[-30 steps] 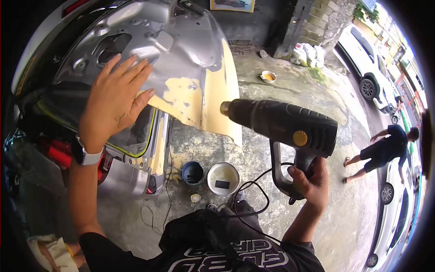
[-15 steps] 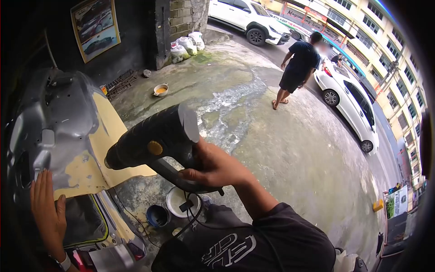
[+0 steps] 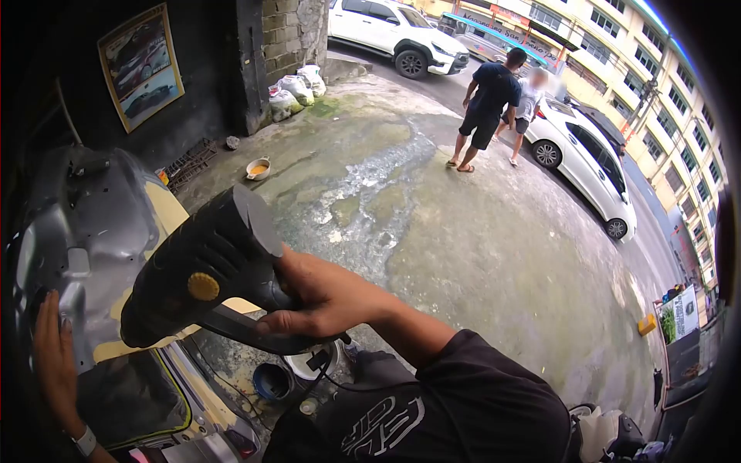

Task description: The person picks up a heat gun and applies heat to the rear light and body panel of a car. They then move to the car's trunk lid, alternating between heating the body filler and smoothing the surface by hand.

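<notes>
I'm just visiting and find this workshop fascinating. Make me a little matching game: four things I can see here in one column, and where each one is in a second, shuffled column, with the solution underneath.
Things
1. Heat gun
2. Poster
3. White sacks
4. Small bowl

Places
A. Up on the dark wall
B. Out on the concrete ground, with something orange inside
C. Gripped in the right hand
D. Near the foot of the block pillar

Right pairs: 1-C, 2-A, 3-D, 4-B
</notes>
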A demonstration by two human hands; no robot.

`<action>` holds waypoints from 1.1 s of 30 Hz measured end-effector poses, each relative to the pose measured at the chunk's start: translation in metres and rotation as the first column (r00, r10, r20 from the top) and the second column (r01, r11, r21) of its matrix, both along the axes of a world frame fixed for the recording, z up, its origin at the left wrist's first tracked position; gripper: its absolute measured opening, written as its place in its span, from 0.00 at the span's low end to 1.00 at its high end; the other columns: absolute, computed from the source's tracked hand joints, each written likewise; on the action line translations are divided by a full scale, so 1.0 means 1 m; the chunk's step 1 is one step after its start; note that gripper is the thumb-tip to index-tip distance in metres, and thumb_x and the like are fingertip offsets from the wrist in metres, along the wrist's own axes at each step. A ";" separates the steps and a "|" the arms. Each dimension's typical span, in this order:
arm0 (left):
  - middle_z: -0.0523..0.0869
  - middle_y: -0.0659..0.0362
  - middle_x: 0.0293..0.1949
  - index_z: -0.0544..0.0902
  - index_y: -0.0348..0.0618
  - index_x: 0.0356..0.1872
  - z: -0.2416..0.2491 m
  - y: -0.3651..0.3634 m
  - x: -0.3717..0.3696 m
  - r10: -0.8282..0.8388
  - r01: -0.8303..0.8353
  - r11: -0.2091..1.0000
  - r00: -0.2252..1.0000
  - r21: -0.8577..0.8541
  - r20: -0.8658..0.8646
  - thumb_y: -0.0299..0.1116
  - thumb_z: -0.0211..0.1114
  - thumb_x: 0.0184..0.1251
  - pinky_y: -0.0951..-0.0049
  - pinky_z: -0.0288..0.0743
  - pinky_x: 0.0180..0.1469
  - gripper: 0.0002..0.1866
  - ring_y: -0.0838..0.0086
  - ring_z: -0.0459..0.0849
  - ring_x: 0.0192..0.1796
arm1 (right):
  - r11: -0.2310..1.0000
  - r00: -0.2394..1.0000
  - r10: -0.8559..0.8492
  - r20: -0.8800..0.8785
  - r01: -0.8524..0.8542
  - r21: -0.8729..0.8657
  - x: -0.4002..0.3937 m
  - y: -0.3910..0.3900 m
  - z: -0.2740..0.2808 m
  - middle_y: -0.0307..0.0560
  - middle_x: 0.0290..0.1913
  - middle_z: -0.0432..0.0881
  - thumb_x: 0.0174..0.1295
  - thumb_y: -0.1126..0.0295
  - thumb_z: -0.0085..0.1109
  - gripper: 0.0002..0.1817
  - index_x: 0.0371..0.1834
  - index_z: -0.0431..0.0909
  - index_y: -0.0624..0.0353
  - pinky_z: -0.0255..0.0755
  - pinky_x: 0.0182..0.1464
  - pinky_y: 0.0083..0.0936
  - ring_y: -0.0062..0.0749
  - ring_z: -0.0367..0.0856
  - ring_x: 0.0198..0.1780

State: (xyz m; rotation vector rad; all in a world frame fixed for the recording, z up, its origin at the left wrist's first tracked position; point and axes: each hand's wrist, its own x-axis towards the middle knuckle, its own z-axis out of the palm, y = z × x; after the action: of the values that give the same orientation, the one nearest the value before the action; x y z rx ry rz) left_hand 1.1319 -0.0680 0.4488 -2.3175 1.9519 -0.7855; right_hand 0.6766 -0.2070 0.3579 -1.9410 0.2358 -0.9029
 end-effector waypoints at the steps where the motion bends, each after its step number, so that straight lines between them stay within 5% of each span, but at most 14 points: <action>1: 0.70 0.48 0.75 0.67 0.43 0.75 -0.001 0.000 0.000 0.000 0.000 1.000 1.000 0.001 -0.001 0.40 0.44 0.83 0.58 0.56 0.77 0.25 0.55 0.64 0.78 | 1.000 1.000 -0.002 -0.012 0.002 0.006 -0.002 0.001 -0.002 0.56 0.65 0.74 0.63 0.65 0.71 0.44 0.76 0.53 0.67 0.64 0.67 0.33 0.37 0.73 0.65; 7: 0.69 0.47 0.74 0.68 0.40 0.75 -0.003 0.001 -0.004 0.001 -0.006 0.998 0.995 0.060 0.096 0.41 0.44 0.82 0.55 0.55 0.77 0.27 0.50 0.62 0.78 | 1.000 0.997 -0.019 0.074 0.018 0.004 -0.014 -0.002 -0.032 0.55 0.66 0.74 0.63 0.66 0.72 0.46 0.77 0.52 0.66 0.64 0.67 0.32 0.33 0.71 0.65; 15: 0.67 0.49 0.76 0.68 0.42 0.75 -0.001 -0.002 -0.020 0.020 -0.032 0.990 0.996 0.139 0.088 0.40 0.46 0.80 0.54 0.51 0.79 0.27 0.52 0.60 0.79 | 0.981 0.980 -0.127 -0.156 0.147 0.124 -0.045 0.005 -0.032 0.55 0.65 0.75 0.63 0.68 0.71 0.45 0.78 0.52 0.67 0.64 0.66 0.29 0.34 0.72 0.65; 21: 0.65 0.49 0.77 0.67 0.42 0.76 0.000 -0.007 -0.022 0.108 -0.115 0.984 0.992 0.138 0.058 0.42 0.46 0.82 0.55 0.50 0.80 0.27 0.53 0.59 0.80 | 0.997 0.997 -0.074 0.029 0.073 0.033 -0.026 -0.001 -0.024 0.55 0.64 0.75 0.62 0.67 0.72 0.45 0.77 0.53 0.67 0.65 0.65 0.30 0.36 0.73 0.63; 28: 0.65 0.49 0.77 0.66 0.44 0.76 0.003 -0.016 -0.028 0.146 -0.139 0.980 0.988 0.142 -0.043 0.40 0.48 0.81 0.57 0.49 0.80 0.27 0.55 0.57 0.81 | 1.000 0.996 0.004 -0.084 -0.002 0.028 -0.033 -0.025 -0.018 0.56 0.62 0.76 0.63 0.64 0.71 0.44 0.76 0.55 0.65 0.67 0.64 0.32 0.39 0.75 0.63; 33: 0.63 0.51 0.78 0.66 0.42 0.76 -0.006 -0.027 -0.032 0.201 -0.212 0.963 0.976 0.165 0.080 0.42 0.50 0.80 0.54 0.48 0.80 0.28 0.54 0.54 0.82 | 0.999 0.999 0.004 -0.042 -0.002 0.044 -0.045 -0.046 -0.039 0.55 0.63 0.77 0.63 0.65 0.71 0.43 0.76 0.55 0.64 0.69 0.62 0.32 0.36 0.75 0.63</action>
State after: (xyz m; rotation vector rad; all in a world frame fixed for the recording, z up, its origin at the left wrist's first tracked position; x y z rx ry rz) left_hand 1.1002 -0.0948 0.4426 -2.3139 1.6466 -0.6353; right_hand 0.6319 -0.2527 0.3185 -1.9204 0.2746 -0.8488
